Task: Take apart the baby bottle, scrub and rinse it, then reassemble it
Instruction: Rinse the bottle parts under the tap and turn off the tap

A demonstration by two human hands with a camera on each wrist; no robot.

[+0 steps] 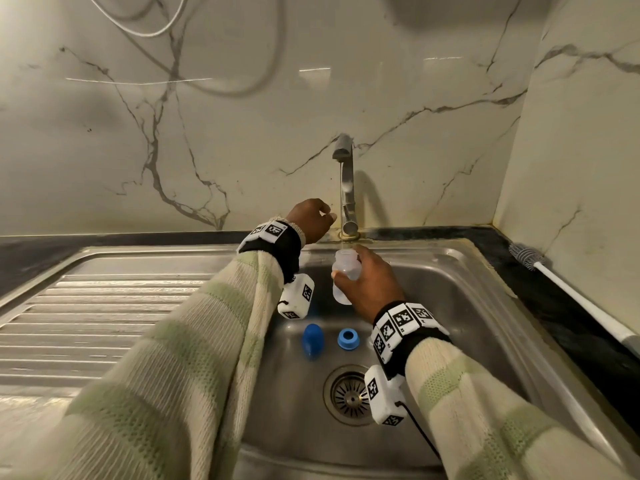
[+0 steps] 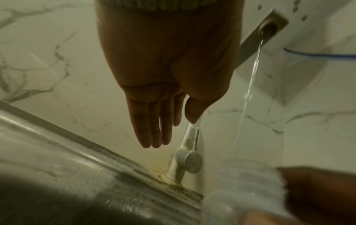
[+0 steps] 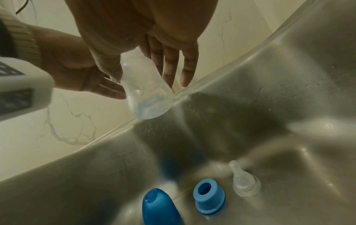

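My right hand [image 1: 360, 282] grips the clear bottle body [image 1: 343, 271] upright above the sink, its open mouth under a thin stream of water [image 2: 252, 76] from the tap [image 1: 343, 147]. In the right wrist view the bottle [image 3: 144, 91] is held between the thumb and fingers [image 3: 169, 64]. My left hand [image 1: 311, 220] is at the tap lever [image 2: 189, 137], fingers straight, thumb tip touching the lever. On the sink floor lie the dark blue cap [image 1: 312, 336], the light blue collar ring [image 1: 348, 338] and the clear nipple [image 3: 244, 184].
The steel sink basin [image 1: 450, 278] has a drain strainer [image 1: 349, 393] near its front. A ribbed drainboard [image 1: 104, 323] lies to the left. A bottle brush [image 1: 568, 292] with a white handle rests on the dark counter at the right. Marble wall stands close behind.
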